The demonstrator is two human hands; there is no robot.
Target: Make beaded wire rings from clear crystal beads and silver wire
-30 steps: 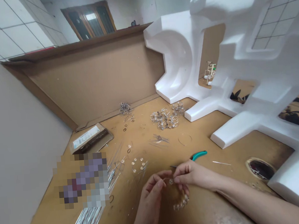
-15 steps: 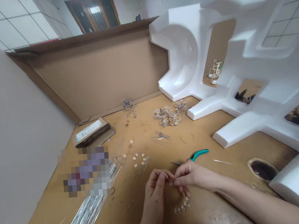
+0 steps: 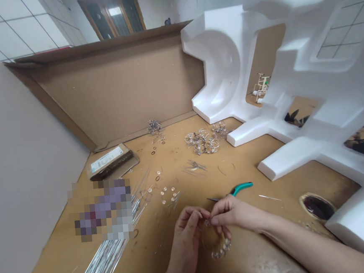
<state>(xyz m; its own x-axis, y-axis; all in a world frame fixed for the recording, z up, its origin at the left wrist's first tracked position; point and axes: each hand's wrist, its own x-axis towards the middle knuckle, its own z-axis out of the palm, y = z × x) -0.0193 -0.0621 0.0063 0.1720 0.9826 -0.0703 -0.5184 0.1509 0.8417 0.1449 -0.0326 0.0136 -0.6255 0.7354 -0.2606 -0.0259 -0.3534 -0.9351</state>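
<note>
Low over the brown table, my left hand [image 3: 186, 233] and my right hand [image 3: 230, 214] meet fingertip to fingertip. Both pinch a thin wire ring strung with clear beads [image 3: 221, 250], which hangs in a loop below my right fingers. A single clear bead sits right between the two pinches. Green-handled pliers [image 3: 236, 189] lie on the table just behind my right hand. A small cluster of loose clear beads [image 3: 169, 194] lies ahead of my left hand.
A heap of finished bead rings [image 3: 203, 141] lies further back, with another small metal heap [image 3: 154, 126] by the cardboard wall. Silver wire rods [image 3: 106, 256] stretch along the left. A flat cardboard packet [image 3: 112, 161], big white foam blocks [image 3: 291, 81] and a round hole [image 3: 318, 205] surround the work spot.
The view has shifted slightly. My hands have stayed together on the bead ring, with the fingertips closing in a little tighter around the bead between them.
</note>
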